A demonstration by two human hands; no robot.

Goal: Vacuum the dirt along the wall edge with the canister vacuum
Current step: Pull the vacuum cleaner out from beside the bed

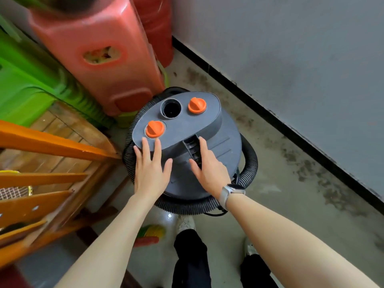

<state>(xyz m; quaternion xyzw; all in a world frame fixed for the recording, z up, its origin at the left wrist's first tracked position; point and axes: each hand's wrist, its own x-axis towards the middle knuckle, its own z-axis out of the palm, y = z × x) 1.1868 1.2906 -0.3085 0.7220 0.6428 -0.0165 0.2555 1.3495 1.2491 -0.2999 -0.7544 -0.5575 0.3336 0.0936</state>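
Canister vacuum (209, 142): we rest both grips flat, fingers straight, holding nothing; right hand (207, 169) lies nearer its handle slot (192, 149) than left hand (150, 171).

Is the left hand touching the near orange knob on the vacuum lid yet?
Cannot tell. In the head view the left hand lies flat on the lid, fingertips right at the knob's edge; no clear gap or contact.

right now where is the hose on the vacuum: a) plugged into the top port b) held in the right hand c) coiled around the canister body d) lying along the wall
c: the black ribbed hose wraps around the grey canister vacuum, and its round top port is open.
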